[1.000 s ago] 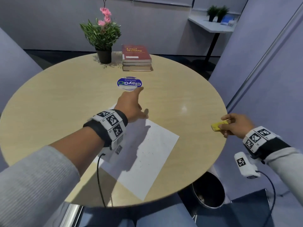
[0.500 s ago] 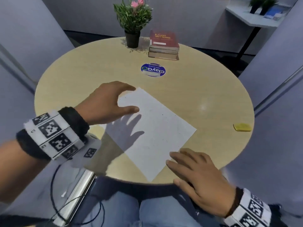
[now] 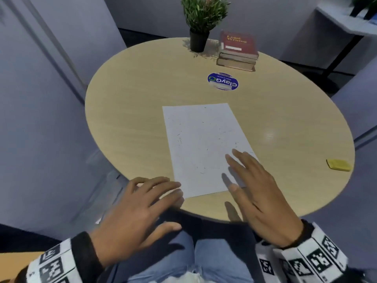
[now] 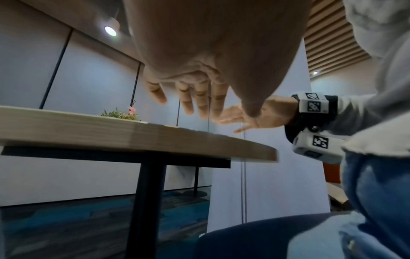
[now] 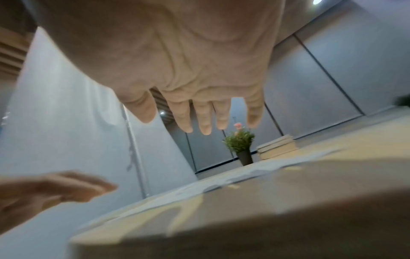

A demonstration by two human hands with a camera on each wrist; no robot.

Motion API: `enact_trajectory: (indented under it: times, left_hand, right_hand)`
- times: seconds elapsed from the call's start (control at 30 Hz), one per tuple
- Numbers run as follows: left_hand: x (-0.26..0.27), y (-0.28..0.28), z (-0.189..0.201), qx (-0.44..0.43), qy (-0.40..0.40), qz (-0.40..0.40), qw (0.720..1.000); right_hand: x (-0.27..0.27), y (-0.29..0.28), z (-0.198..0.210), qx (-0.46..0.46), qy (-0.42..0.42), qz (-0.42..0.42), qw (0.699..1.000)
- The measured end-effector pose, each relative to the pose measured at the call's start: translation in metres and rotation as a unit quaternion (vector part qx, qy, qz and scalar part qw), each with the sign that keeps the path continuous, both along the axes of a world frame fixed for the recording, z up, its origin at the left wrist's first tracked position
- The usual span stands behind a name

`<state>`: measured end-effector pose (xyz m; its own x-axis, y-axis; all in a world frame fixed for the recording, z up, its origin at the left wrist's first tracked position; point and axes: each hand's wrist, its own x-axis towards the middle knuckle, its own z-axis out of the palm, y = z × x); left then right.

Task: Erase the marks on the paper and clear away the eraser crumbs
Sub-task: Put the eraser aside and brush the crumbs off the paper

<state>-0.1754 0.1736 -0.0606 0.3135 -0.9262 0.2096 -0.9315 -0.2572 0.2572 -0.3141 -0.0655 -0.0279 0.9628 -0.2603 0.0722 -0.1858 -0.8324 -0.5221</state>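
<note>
**Q:** Layout, and which step is in hand?

**A:** The round worktop [image 3: 130, 119] carries my paper [image 3: 201, 148], lying flat near the front edge and speckled with dark bits that I take for eraser crumbs. The yellow eraser [image 3: 339, 165] lies well apart, by the right rim. By my judgement the erasing is finished and clearing crumbs is the step now.

**Q:** Your hands?

**A:** Both hold nothing, fingers straight and spread. My right hand [image 3: 259, 193] is over the paper's near right corner; contact I cannot tell. My left hand [image 3: 140, 213] is at the near left corner, fingertips by the edge.

**Q:** Next move?

**A:** Probably lift the sheet level by both near corners, so no crumbs spill on the worktop.
</note>
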Motion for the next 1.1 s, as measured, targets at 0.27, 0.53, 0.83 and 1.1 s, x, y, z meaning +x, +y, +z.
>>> enact_trajectory:
  times: [0.27,0.53,0.83,1.1]
  left_hand:
    - [-0.004,-0.009,-0.025,0.03,-0.044,-0.088,0.995]
    - [-0.012,-0.01,-0.045,0.027,-0.041,-0.057,0.997]
    - [-0.008,-0.011,-0.052,0.005,-0.027,-0.051,0.998]
    - [-0.009,-0.009,-0.05,0.012,-0.007,-0.044,0.999]
  right_hand:
    - [0.036,0.065,-0.011,-0.001,0.168,0.21,0.963]
    - [0.029,0.005,-0.005,-0.079,0.213,0.062,0.972]
    - [0.009,-0.042,-0.015,-0.099,0.24,-0.021,0.966]
    - [0.016,-0.012,-0.02,-0.105,0.234,0.098,0.962]
